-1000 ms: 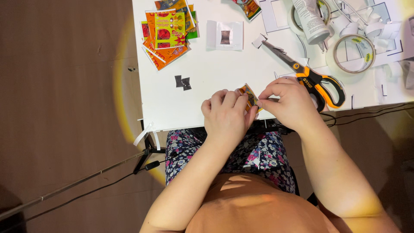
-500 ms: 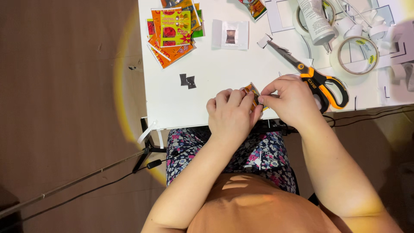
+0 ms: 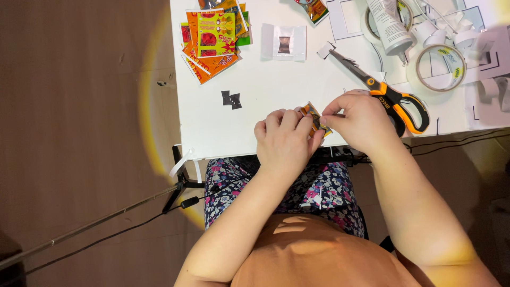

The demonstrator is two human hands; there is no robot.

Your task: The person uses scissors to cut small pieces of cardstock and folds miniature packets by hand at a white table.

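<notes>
A small orange and yellow wrapper piece [image 3: 313, 116] is pinched between both hands above the white table [image 3: 255, 133] near its front edge. My left hand [image 3: 284, 141] grips its left side with curled fingers. My right hand [image 3: 361, 119] holds its right side with thumb and fingertips. Most of the piece is hidden by the fingers. Orange-handled scissors [image 3: 390, 95] lie just right of my right hand, blades pointing up-left.
A stack of colourful wrappers [image 3: 212, 37] lies at the table's far left. Two small dark scraps [image 3: 231, 99], a white folded paper with a brown patch [image 3: 284, 42], a tape roll [image 3: 440, 66], a glue bottle [image 3: 388, 24] and paper cutouts sit further back. Cables run below.
The hands keep their pinch on the small piece; the fingers shifted only slightly. The view drifted a little, so the table sits further right in the frame.
</notes>
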